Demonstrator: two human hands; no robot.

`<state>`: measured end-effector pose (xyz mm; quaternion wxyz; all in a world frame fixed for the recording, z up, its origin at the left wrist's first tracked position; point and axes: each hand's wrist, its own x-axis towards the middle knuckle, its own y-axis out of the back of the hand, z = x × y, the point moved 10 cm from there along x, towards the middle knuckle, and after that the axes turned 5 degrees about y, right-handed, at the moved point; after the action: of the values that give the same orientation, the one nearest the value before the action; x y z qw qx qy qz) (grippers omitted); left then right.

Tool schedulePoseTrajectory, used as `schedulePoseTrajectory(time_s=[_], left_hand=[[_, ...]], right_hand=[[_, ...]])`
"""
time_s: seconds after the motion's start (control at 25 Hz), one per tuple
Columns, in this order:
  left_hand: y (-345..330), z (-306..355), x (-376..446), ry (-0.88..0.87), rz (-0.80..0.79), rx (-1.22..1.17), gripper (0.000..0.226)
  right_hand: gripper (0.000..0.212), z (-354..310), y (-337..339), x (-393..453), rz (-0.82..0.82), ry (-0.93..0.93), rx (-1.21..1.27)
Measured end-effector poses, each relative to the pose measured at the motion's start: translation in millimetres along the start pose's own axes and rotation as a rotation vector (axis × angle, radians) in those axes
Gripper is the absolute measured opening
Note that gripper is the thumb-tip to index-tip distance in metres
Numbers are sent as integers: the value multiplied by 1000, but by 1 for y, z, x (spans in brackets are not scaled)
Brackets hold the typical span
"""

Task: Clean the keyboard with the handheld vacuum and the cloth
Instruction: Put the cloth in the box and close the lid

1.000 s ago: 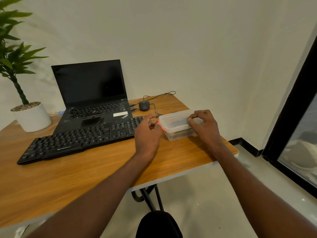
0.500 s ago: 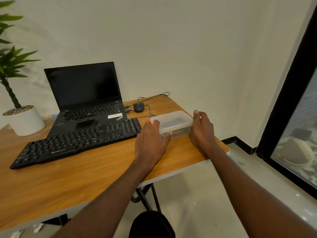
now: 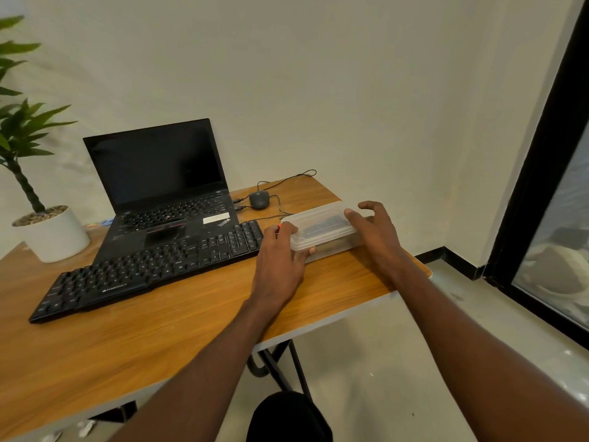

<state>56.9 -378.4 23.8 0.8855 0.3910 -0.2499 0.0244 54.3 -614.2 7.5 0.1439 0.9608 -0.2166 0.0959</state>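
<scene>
The table (image 3: 165, 317) is the landmark; the plastic box (image 3: 322, 229) sits near its right edge, so a hard tug on the lid could slide it off. One laptop (image 3: 165, 186) stands at the table's back, and one keyboard (image 3: 149, 266), the thing to clean, lies just in front of it. There is one potted plant (image 3: 38, 186), one box, one mouse (image 3: 259, 199). The left hand (image 3: 280, 256) grips the box's near end; the right hand (image 3: 376, 231) curls over its far end. Vacuum and cloth aren't plainly visible.
</scene>
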Motion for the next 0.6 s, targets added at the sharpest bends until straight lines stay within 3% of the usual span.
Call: schedulePoseTrajectory(time_s=[0.12, 0.24, 0.6], left_hand=[[0, 2, -1, -5, -9, -13, 48], [0, 4, -3, -3, -8, -1, 49], [9, 0, -3, 21, 49, 11, 51]], right_hand=[[60, -2, 9, -3, 57, 2, 183], [53, -5, 20, -5, 129, 55, 302], [26, -22, 22, -8, 170, 246, 30]])
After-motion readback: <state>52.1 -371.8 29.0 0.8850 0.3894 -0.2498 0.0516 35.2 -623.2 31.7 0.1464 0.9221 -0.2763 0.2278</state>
